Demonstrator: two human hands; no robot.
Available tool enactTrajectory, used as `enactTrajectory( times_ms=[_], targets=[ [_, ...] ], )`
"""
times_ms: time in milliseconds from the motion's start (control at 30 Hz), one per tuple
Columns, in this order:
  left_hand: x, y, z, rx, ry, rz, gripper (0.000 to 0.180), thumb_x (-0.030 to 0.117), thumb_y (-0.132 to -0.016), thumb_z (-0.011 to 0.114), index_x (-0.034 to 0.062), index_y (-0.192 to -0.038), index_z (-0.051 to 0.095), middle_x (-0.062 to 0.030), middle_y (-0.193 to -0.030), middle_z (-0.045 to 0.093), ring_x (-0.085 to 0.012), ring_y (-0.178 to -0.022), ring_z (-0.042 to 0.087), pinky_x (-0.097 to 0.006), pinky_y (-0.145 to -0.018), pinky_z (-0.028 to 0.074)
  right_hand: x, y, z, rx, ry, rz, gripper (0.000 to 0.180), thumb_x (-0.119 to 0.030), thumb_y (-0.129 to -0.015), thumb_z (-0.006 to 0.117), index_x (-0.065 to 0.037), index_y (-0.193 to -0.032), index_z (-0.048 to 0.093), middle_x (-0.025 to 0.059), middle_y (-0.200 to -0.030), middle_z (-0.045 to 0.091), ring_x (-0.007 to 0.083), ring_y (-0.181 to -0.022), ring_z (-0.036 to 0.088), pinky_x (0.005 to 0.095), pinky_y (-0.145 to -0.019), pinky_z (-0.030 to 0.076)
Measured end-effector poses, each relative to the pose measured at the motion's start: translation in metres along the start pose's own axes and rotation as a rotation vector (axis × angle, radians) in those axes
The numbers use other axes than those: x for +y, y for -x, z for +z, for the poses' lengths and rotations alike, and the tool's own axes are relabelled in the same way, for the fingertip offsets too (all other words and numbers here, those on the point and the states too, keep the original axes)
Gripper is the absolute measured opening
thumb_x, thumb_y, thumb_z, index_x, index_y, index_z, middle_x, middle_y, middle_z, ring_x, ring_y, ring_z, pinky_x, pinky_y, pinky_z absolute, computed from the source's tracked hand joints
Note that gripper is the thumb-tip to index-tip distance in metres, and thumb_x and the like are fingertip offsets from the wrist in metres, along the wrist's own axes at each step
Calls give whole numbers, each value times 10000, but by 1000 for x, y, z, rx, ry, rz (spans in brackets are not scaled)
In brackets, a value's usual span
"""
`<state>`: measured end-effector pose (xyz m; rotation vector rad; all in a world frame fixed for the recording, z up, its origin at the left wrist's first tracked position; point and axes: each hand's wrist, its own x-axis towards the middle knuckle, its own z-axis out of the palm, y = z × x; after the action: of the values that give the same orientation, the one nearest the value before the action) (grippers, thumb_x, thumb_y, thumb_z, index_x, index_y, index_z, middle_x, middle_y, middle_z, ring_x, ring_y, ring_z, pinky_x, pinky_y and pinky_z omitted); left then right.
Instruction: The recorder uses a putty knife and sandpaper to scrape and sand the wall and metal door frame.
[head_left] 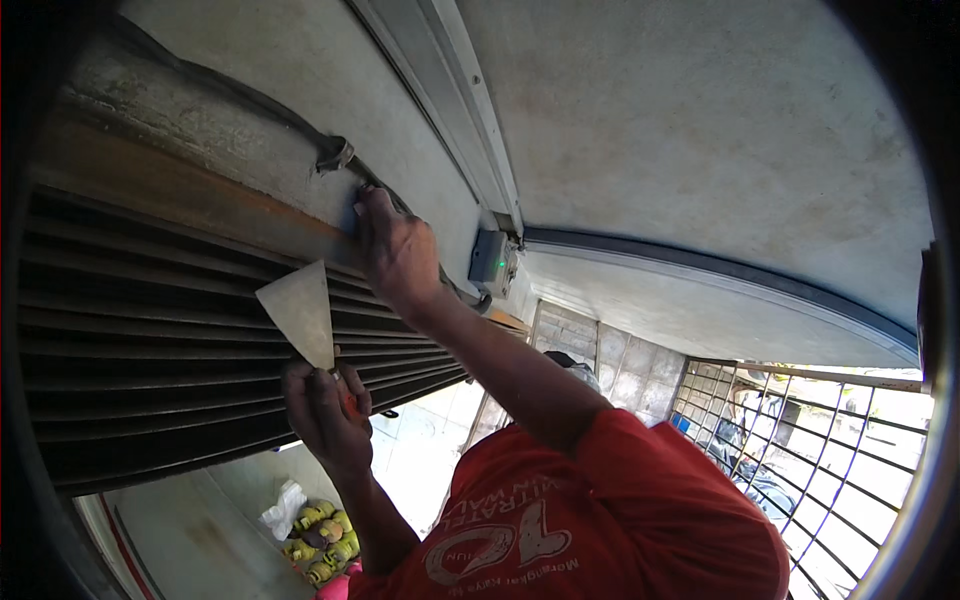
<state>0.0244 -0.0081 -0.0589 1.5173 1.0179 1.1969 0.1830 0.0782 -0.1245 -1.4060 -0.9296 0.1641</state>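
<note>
While the right hand (pixel 400 250), near the top of the slatted shutter (pixel 160 345), has a bunched grip whose contents cannot be told, the left hand (pixel 328 425) wraps its grip around the orange handle (pixel 350 405) of a scraper (pixel 312 325) before the shutter, its dull, flared metal blade (pixel 302 302) pointing toward the shutter's top, long axis crossing the slats (pixel 200 305).

A white bag (pixel 285 508) lies beside a yellow-green heap (pixel 342 550), barred grille (pixel 822 457) at right.

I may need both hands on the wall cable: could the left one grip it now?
Probably not: the left hand is closed around the scraper, so its grip looks taken, and the right hand is up beside the cable.
</note>
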Motion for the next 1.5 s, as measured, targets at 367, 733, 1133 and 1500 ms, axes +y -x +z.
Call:
enactTrajectory(
  times_ms=[367,733,1133,1500],
  targets=[
    [-1,5,-1,-22,-31,-52,129,155,-1018,421,47,-1045,487,-72,-912,569,-95,-556,455,-209,-403,338,-2,-3,-5,-158,71,-54,414,-131,-931,499,-16,-1324,441,265,-844,683,448,-726,674,520,-629,549],
    [-2,4,0,-21,-53,-75,131,169,-1021,435,59,-1066,490,-51,-918,541,-83,-552,448,-201,-410,341,21,2,-4,10,9,-114,297,-176,-972,522,-58,-1244,543,258,-691,629,461,-649,644,520,-571,520],
    [-9,-1,9,-52,-77,13,144,185,-1024,443,60,-1078,487,-82,-984,586,-93,-571,481,-212,-423,350,14,-8,6,79,-53,-265,501,-73,-896,532,-24,-1387,445,247,-865,682,457,-680,646,530,-618,533],
    [2,-14,15,-97,-82,149,153,173,-1025,437,56,-1106,491,-95,-1049,595,-96,-586,476,-203,-432,354,10,5,-2,70,-40,-221,323,-114,-950,558,-26,-1261,551,218,-724,651,415,-654,669,464,-554,523]
  ],
)
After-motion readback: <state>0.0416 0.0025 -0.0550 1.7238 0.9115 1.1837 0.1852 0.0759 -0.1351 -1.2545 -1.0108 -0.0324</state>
